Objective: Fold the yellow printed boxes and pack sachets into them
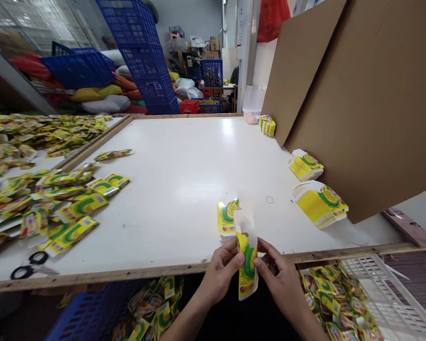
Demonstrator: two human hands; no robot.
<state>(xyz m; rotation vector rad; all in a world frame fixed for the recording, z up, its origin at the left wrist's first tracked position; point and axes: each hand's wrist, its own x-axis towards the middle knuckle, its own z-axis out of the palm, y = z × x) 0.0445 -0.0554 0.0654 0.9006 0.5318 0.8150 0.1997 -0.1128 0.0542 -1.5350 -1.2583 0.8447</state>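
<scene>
Illegible lettering (pixel 248 287) on the held carton (pixel 249 260)

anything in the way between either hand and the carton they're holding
Nothing visible: the left hand and right hand both touch the carton directly, at opposite sides. The printed stack just beyond it on the white table isn't between them.

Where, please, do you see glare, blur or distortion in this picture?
Head view: bright glare on the table near its far edge; head view: the crate stack leans, probably wide-angle distortion; head view: the carton between the hands looks fairly clear, though its smallest print is unreadable.
</scene>
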